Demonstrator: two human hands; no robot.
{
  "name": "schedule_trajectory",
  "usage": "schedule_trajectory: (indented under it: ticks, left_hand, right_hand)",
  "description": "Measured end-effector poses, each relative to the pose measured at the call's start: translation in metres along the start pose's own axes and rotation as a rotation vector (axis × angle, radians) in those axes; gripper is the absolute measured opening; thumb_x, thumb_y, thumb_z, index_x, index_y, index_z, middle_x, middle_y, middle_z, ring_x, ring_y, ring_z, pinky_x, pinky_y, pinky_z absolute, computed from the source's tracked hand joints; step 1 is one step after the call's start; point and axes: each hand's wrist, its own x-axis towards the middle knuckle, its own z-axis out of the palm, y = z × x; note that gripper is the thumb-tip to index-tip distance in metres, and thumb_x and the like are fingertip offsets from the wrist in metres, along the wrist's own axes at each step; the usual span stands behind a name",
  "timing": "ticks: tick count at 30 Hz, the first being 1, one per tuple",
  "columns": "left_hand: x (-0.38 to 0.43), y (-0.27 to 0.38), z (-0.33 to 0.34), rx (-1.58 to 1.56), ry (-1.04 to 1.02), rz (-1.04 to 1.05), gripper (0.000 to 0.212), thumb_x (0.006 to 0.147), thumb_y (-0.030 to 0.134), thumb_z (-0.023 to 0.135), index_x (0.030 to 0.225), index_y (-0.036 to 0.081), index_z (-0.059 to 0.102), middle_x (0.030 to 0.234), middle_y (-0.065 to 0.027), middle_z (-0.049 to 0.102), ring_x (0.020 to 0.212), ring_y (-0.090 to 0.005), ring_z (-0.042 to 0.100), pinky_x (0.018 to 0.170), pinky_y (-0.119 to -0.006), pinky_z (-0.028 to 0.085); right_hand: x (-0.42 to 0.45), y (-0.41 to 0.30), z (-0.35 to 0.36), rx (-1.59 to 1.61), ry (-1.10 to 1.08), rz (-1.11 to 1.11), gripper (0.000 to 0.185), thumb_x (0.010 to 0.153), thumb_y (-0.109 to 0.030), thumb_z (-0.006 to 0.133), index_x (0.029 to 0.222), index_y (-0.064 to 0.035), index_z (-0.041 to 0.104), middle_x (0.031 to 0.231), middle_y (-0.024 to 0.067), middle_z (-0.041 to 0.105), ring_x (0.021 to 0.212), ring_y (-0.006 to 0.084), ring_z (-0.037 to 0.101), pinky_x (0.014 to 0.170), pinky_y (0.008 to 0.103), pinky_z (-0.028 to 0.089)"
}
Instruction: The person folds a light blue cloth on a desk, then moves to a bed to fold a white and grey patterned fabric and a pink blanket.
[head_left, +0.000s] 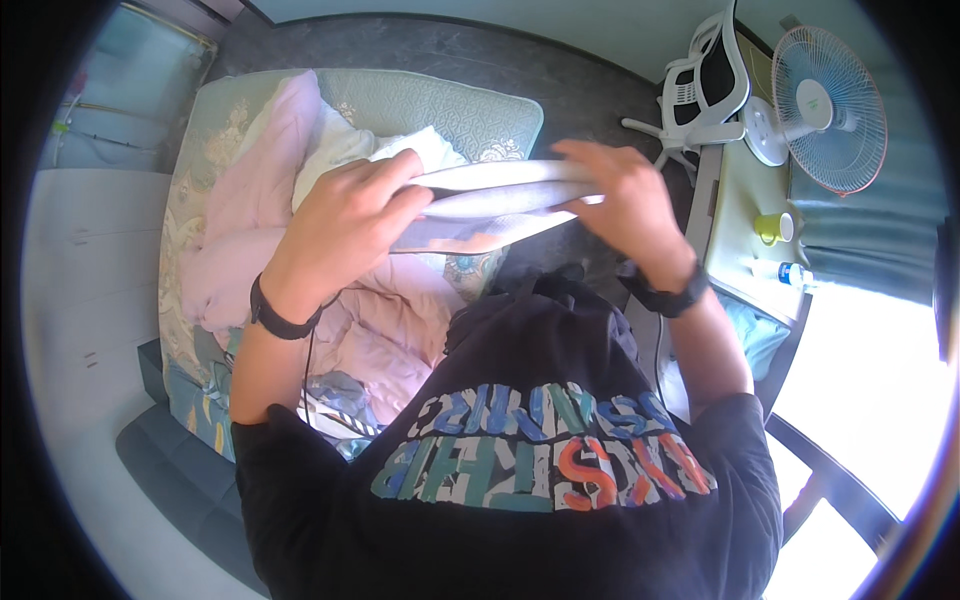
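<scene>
A folded white cloth (502, 201) is stretched between my two hands in front of my chest. Its layers lie one above another, and a thin dark edge runs along the bottom. My left hand (358, 206) pinches one end between thumb and fingers. At the other end, my right hand (622, 191) grips the cloth and is slightly blurred. What kind of cloth piece it is, I cannot tell. Beyond and below it lies a bed with a patterned mattress (420, 97), a rumpled pink quilt (255, 187) and white bedding (337, 139).
At the right, a desk (739, 202) holds a white fan (829, 112), a yellow-green mug (772, 228) and a plastic bottle (787, 273). A white swivel chair (705, 90) stands near the wall. White drawers (97, 270) line the left. Striped clothing (337, 420) lies on the bed's near end.
</scene>
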Motion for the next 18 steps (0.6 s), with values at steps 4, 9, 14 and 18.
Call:
schedule_trajectory:
  ticks: [4, 9, 14, 18]
  left_hand:
    - [0.032, 0.028, -0.004, 0.149, -0.101, 0.144, 0.009, 0.068, 0.007, 0.060, 0.075, 0.004, 0.055, 0.086, -0.0065, 0.051, 0.070, -0.0222, 0.055, 0.061, -0.033, 0.045]
    - [0.057, 0.034, -0.010, 0.296, -0.169, 0.079, 0.012, 0.068, 0.013, 0.064, 0.073, 0.006, 0.054, 0.083, -0.0044, 0.051, 0.077, -0.0198, 0.057, 0.066, -0.032, 0.046]
    - [0.030, 0.003, -0.017, -0.070, 0.072, -0.125, 0.016, 0.070, 0.001, 0.067, 0.077, 0.000, 0.052, 0.093, -0.0091, 0.058, 0.074, -0.0271, 0.056, 0.064, -0.032, 0.046]
    - [0.042, 0.016, -0.015, -0.291, 0.251, -0.209, 0.013, 0.076, -0.002, 0.063, 0.078, -0.002, 0.050, 0.098, -0.0131, 0.060, 0.071, -0.0264, 0.055, 0.063, -0.029, 0.046]
  right_hand:
    - [0.017, -0.033, 0.020, 0.098, -0.050, -0.094, 0.036, 0.064, -0.021, 0.075, 0.093, -0.0078, 0.059, 0.077, 0.0098, 0.064, 0.071, 0.0259, 0.063, 0.061, 0.0352, 0.049]
    - [0.012, -0.005, 0.025, 0.123, 0.045, -0.106, 0.027, 0.072, -0.033, 0.068, 0.076, -0.0087, 0.056, 0.060, 0.0075, 0.060, 0.054, 0.0275, 0.060, 0.049, 0.0367, 0.047]
    - [0.029, -0.010, 0.008, 0.083, 0.063, -0.133, 0.040, 0.073, -0.048, 0.065, 0.066, -0.0093, 0.058, 0.048, 0.0077, 0.053, 0.047, 0.0280, 0.056, 0.045, 0.0370, 0.045]
    - [0.036, -0.011, -0.004, -0.065, 0.162, -0.109, 0.044, 0.074, -0.050, 0.062, 0.060, -0.0089, 0.057, 0.045, 0.0077, 0.050, 0.044, 0.0268, 0.055, 0.042, 0.0344, 0.044]
